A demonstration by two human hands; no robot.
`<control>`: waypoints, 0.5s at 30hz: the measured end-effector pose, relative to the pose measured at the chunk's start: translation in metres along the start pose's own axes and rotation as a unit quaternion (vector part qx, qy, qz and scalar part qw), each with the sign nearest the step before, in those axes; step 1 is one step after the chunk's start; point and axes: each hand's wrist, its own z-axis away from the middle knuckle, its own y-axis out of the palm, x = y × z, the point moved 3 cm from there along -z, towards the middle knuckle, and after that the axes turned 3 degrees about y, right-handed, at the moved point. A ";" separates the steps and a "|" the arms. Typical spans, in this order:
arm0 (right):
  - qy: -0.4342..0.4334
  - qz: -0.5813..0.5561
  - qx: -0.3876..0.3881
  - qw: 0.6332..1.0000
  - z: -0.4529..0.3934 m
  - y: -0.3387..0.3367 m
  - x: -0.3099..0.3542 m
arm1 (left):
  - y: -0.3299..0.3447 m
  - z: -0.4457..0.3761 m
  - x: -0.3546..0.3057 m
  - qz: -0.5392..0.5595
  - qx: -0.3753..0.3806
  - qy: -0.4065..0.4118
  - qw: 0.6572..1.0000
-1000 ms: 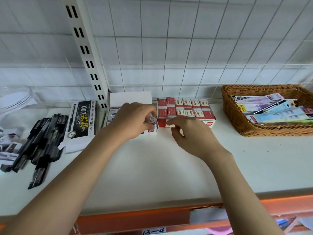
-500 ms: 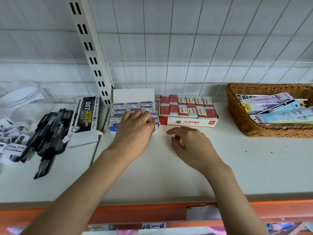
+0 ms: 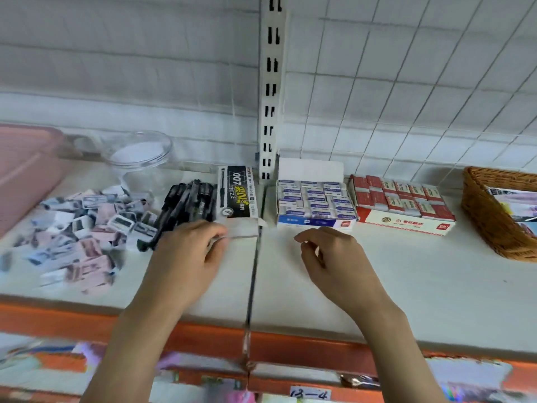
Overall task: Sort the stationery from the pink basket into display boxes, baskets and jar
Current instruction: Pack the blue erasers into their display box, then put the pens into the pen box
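Along the white shelf (image 3: 406,271) stand a blue display box of erasers (image 3: 315,221) and a red display box of erasers (image 3: 405,223), both filled. Left of them lie a black pen box (image 3: 236,193), a heap of black pens (image 3: 186,205) and a pile of small sharpeners (image 3: 81,228). A clear jar (image 3: 139,158) and the pink basket (image 3: 26,170) sit at the far left. My left hand (image 3: 189,254) hovers with loosely curled fingers at the pen box's white front flap. My right hand (image 3: 334,257) hangs loosely curled in front of the blue box, holding nothing.
A wicker basket (image 3: 494,228) with flat packets stands at the far right. A white slotted upright (image 3: 270,91) rises behind the boxes against a wire grid wall. The shelf has an orange front edge (image 3: 305,347) with a label reading 13-4.
The view has swung left, bringing the sharpeners, jar and pink basket into sight. My left hand came off the blue eraser box toward the pen box; my right hand drew back slightly.
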 end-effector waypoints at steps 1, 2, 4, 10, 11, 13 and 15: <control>-0.001 -0.004 -0.003 1.000 -0.002 0.009 0.013 | -0.011 0.006 0.016 -0.002 0.001 -0.015 1.000; -0.002 -0.005 -0.007 1.000 -0.004 0.018 0.027 | -0.022 0.010 0.032 -0.003 0.003 -0.026 1.000; -0.001 -0.010 -0.022 1.000 -0.010 0.036 0.057 | -0.042 0.018 0.062 -0.007 0.012 -0.033 0.999; 0.019 0.007 -0.011 1.000 -0.030 0.087 0.133 | -0.078 0.032 0.125 0.010 0.044 -0.003 0.999; 0.031 0.007 -0.012 0.999 -0.031 0.091 0.138 | -0.081 0.031 0.130 0.024 0.043 0.004 0.999; 0.054 0.017 -0.018 0.998 -0.031 0.095 0.142 | -0.084 0.027 0.136 0.059 0.051 0.016 0.997; 0.081 0.039 -0.015 0.996 -0.031 0.095 0.145 | -0.083 0.024 0.140 0.081 0.065 0.034 0.994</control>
